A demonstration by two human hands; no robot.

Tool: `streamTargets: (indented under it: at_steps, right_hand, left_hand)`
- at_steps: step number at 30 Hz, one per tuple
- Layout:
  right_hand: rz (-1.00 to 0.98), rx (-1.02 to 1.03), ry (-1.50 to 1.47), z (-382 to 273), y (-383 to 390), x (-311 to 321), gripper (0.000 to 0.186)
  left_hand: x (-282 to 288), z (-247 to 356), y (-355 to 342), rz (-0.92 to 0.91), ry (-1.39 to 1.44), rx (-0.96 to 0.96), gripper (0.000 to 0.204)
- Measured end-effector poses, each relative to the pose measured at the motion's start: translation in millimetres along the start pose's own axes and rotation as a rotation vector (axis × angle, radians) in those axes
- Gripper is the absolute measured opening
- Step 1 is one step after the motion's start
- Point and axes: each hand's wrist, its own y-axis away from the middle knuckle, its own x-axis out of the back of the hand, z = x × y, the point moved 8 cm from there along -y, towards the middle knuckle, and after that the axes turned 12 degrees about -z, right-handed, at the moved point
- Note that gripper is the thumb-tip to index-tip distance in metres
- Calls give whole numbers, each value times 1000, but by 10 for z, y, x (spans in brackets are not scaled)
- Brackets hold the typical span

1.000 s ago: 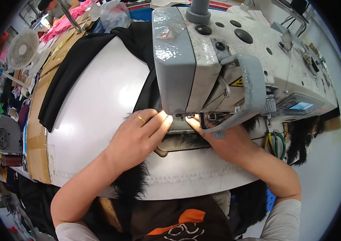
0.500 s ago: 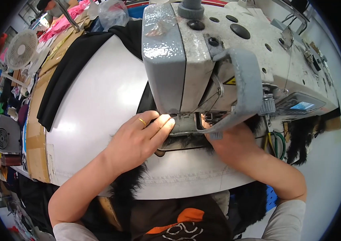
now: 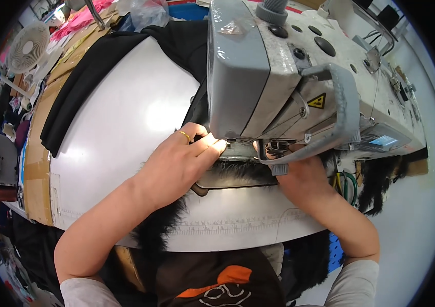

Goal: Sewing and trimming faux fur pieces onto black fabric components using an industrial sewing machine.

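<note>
Left hand (image 3: 176, 161) curled on fabric (image 3: 201, 110), right hand (image 3: 304, 176) partly hidden, grips unclear; plastic bag (image 3: 148, 14)

Free room about the sewing machine (image 3: 238, 77): to its left, the white tabletop (image 3: 125, 112) affords a broad passage, bounded farther left by folded black cloth (image 3: 87, 84). In front, a narrower approach runs between the forearms (image 3: 117, 207). At its needle area, the left hand (image 3: 179, 161), right hand (image 3: 307, 181) and curved grey guard (image 3: 348, 107) obstruct access.

I record a glossy grey sewing machine (image 3: 238, 77), matt black cloth (image 3: 87, 77), shaggy fur (image 3: 158, 225), smooth, shiny white surface (image 3: 135, 112).
</note>
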Motion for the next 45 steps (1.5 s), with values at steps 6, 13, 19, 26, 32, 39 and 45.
streamTargets:
  at_steps: [6,13,19,26,32,39,45]
  right_hand:
    - [-115,-8,136,-37,70,-100,32]
    - [-93,-22,48,20,96,-109,79]
    - [-91,-6,58,11,43,-125,15]
    - [-172,23,149,58,102,-207,4]
    - [-232,-29,38,57,47,-174,70]
    - [-118,-154,192,-53,-101,-218,39]
    - [-29,-5,-119,-115,-132,-40,37]
  left_hand:
    - [-51,39,28,51,-40,-49,40]
    - [-7,4,1,100,4,-54,39]
    - [-42,-7,33,46,47,-36,39]
    - [-18,-29,-3,124,23,-26,43]
    - [-23,-12,29,160,24,16,38]
    - [26,32,24,277,-12,-26,38]
    - [44,80,156,184,-97,-11,39]
